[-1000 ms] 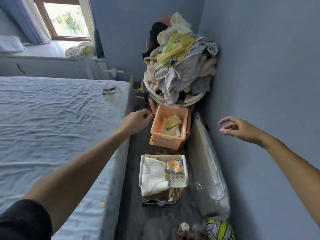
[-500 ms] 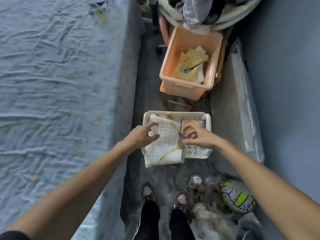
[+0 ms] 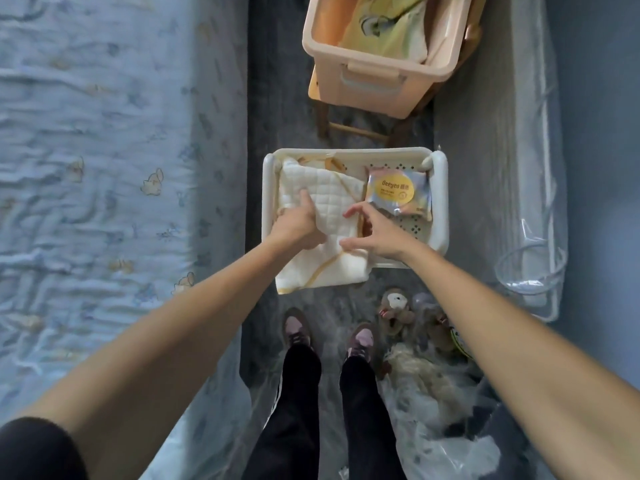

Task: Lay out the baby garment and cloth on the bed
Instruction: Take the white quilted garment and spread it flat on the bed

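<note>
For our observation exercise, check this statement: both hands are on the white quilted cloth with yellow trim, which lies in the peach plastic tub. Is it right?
Not quite. In the head view the white quilted cloth with yellow trim lies in the white perforated plastic basket, not the peach plastic tub, which holds a yellow garment. The left hand grips the cloth and the right hand touches it.

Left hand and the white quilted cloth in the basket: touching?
Touching. In the head view the left hand grips the quilted cloth, thumb lying on top and fabric bunched against the palm, at the white basket.
</note>
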Tool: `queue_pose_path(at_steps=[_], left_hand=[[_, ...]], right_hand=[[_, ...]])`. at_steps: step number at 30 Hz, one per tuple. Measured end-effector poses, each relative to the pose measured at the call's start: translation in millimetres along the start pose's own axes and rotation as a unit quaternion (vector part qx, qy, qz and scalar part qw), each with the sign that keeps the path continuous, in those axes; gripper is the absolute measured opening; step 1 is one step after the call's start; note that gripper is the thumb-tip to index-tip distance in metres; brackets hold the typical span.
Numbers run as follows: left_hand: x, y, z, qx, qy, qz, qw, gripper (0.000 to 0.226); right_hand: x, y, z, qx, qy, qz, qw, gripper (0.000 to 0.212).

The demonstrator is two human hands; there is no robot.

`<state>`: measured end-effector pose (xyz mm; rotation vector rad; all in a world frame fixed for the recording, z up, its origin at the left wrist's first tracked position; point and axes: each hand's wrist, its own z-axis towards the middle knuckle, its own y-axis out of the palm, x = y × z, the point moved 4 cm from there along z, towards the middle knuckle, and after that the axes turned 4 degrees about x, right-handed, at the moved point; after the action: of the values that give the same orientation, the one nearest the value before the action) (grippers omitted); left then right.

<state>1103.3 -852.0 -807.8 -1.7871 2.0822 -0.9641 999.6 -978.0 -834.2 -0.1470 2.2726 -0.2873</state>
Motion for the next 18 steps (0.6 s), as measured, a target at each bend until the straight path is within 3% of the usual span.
queue_pose_path(at_steps=[9,13,18], left_hand=[[-14.1,7.0,-2.8,0.067,0.021,-0.159,0.985,0.099],[-19.3,3.8,-9.0,0.013,0.016,-0.275,0.961,0.11],[-24.5,-10.6,-32.1,-0.031,0.044,-0.337,0.94,0.102]], right_hand=[[11.0,6.0,6.9,0.014,-0.023,0.11,0.994,0.067],[13.2,5.2,3.2,-0.003,-0.023,0.175,0.984,0.067],[7.2,6.2,-12.4,-0.034,-0.01,0.219,0.975,0.064]])
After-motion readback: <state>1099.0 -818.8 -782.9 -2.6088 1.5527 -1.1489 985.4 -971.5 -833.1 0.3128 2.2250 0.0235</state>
